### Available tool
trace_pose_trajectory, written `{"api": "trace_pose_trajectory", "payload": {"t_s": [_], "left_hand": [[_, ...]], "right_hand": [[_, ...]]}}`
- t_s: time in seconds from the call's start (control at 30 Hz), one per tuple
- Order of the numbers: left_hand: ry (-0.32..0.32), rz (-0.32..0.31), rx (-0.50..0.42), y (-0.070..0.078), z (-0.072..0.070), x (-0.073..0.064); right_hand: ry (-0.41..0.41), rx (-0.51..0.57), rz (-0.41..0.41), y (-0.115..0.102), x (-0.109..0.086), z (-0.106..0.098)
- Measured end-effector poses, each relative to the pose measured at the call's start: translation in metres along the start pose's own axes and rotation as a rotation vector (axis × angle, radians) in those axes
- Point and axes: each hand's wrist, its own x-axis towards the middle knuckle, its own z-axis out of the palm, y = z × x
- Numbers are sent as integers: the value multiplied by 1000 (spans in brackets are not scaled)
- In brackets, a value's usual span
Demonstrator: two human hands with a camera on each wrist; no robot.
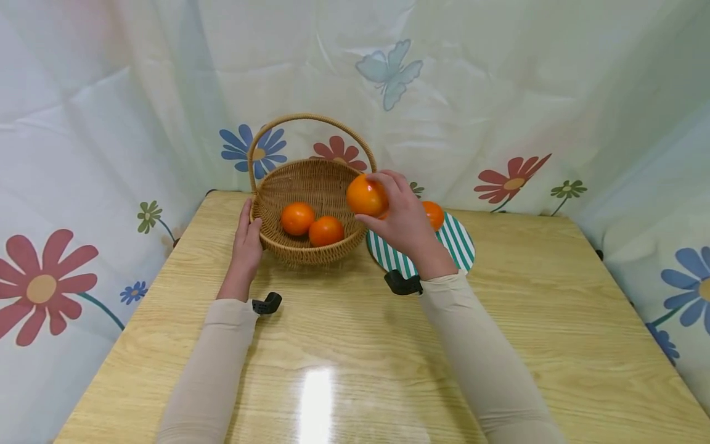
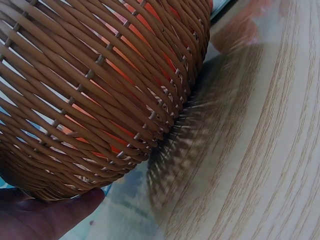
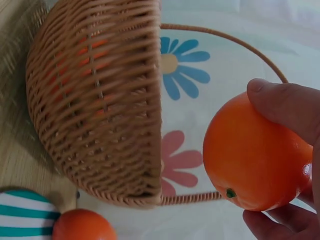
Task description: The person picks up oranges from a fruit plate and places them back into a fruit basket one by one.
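A wicker basket (image 1: 310, 254) with a tall arched handle stands on the table, with two oranges (image 1: 297, 218) inside it. My left hand (image 1: 246, 250) grips the basket's left side at the rim; in the left wrist view its fingers (image 2: 75, 210) lie against the woven wall. In my right hand (image 1: 407, 225) is another orange (image 3: 255, 152), pinched between thumb and fingers. This fruit is raised beside the basket's right rim, and its small green stem spot shows in the right wrist view.
Right of the basket lies a round green-and-white striped plate (image 1: 463, 240), partly hidden by my right hand, with an orange (image 1: 433, 215) on it. A flowered curtain (image 1: 455, 111) hangs behind the wooden table (image 1: 360, 357).
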Motion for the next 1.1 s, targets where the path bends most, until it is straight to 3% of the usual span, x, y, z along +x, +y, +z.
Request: {"api": "trace_pose_trajectory", "payload": {"t_s": [0.57,0.8,1.03,1.1], "left_hand": [[-5,6,-7,2,1,-1],[7,22,-7,-23,0,15],[1,4,11,2,2,-2],[1,7,11,3,2,-3]], "right_hand": [[-77,10,-74,-19,15,25],[-132,-1,-85,-24,19,33],[-212,-26,-73,-30,26,40],[-235,-38,-66,-32,28,41]]}}
